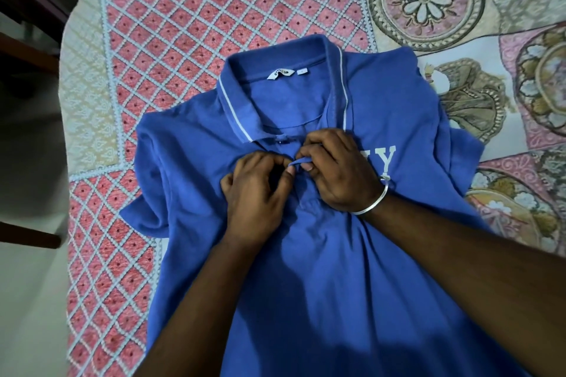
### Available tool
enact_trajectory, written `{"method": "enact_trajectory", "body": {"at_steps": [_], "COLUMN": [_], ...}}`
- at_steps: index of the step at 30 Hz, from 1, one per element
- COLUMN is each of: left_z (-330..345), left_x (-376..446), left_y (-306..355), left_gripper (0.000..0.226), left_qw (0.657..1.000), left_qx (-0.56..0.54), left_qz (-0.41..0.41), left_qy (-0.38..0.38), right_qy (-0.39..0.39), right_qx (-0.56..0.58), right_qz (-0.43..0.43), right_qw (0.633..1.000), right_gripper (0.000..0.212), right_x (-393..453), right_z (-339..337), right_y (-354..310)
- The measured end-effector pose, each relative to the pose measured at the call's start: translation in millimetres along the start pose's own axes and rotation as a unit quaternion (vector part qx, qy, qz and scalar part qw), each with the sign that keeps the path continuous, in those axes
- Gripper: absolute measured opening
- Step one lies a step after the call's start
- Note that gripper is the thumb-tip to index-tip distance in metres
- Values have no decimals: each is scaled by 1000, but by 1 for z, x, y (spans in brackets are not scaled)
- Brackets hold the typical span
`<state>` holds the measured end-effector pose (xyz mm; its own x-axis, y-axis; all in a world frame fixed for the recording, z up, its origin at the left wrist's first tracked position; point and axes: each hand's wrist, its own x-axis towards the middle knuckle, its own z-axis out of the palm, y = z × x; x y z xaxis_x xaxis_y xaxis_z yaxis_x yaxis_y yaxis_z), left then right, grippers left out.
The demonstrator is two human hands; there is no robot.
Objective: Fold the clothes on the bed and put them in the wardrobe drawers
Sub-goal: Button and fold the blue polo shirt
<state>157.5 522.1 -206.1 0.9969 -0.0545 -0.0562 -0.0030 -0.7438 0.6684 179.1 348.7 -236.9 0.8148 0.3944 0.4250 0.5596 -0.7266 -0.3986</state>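
Lying face up and spread flat on the patterned bedspread [190,24], the blue polo shirt [306,269] has its collar pointing away from the person, probably so the front can be squared before folding. Both hands meet at the placket [301,162] below the collar: the left hand [257,193] and right hand [340,171] each pinch its edge with curled fingers, seemingly to fasten a button; a metal bangle [375,202] circles the right wrist.

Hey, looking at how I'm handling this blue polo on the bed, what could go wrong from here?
1. Both hands, the left hand and right hand, pinch the placket of the blue polo shirt; tugging there may bunch the front.
2. The left sleeve lies crumpled, so a fold now may trap creases.
3. The shirt lies skewed on the bedspread, so folds may come out uneven.
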Motion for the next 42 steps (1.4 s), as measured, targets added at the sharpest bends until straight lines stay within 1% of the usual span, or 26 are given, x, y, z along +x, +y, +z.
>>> {"method": "enact_trajectory", "body": {"at_steps": [2, 6, 9, 11, 12, 15, 17, 20, 22, 23, 26, 28, 33, 34, 36, 37, 40, 42], "left_z": [0, -2, -8, -11, -13, -14, -13, -15, -19, -21, -22, -22, -20, -20, -20, -21, -23, -22], "left_x": [1, 3, 8, 11, 11, 10, 10, 15, 20, 22, 25, 25, 21, 20, 21, 22, 27, 30], "left_y": [2, 10, 14, 19, 23, 37, 43, 42, 41, 42, 46, 47, 45, 45, 43, 41, 36, 33], "left_gripper": [25, 30, 24, 18, 18, 25, 28, 28, 29, 29, 22, 20, 34, 34, 28, 25, 25, 25], "left_qw": [999, 992, 984, 977, 973, 958, 950, 957, 959, 957, 948, 944, 943, 943, 947, 953, 964, 963], "left_qx": [49, 110, 167, 199, 213, 264, 281, 220, 173, 167, 192, 213, 260, 270, 265, 242, 139, 103], "left_qz": [17, 48, 47, 34, 21, -32, -60, -107, -129, -133, -130, -118, -67, -56, -52, -68, -150, -172], "left_qy": [-8, -25, -51, -72, -82, -107, -120, -154, -182, -195, -218, -222, -196, -189, -174, -169, -172, -182], "right_qy": [3, 3, -1, -3, -4, -2, 3, 16, 30, 36, 46, 45, 35, 34, 27, 22, 8, 9], "right_qx": [-2, -30, -39, -33, -32, -42, -46, -37, -15, -6, 1, -4, -7, -6, 0, 5, 11, 10], "right_qz": [-2, -4, -2, 2, 2, 0, 1, 11, 26, 28, 22, 26, 31, 32, 31, 30, 33, 35], "right_qw": [1000, 1000, 999, 999, 999, 999, 999, 999, 999, 999, 999, 999, 999, 999, 999, 999, 999, 999], "right_gripper": [19, 24, 27, 36, 37, 25, 25, 16, 20, 24, 31, 32, 24, 25, 26, 28, 36, 39], "right_x": [0, -1, -1, -1, -1, -1, -2, -3, -4, -5, -5, -5, -4, -3, -2, -1, 0, 0], "right_z": [0, 0, 0, -1, -1, 0, 0, 2, 4, 4, 4, 5, 5, 4, 2, 1, -1, -1], "right_y": [0, 0, -1, -2, -2, -1, -1, 1, 2, 3, 3, 4, 3, 3, 3, 3, 3, 3]}}
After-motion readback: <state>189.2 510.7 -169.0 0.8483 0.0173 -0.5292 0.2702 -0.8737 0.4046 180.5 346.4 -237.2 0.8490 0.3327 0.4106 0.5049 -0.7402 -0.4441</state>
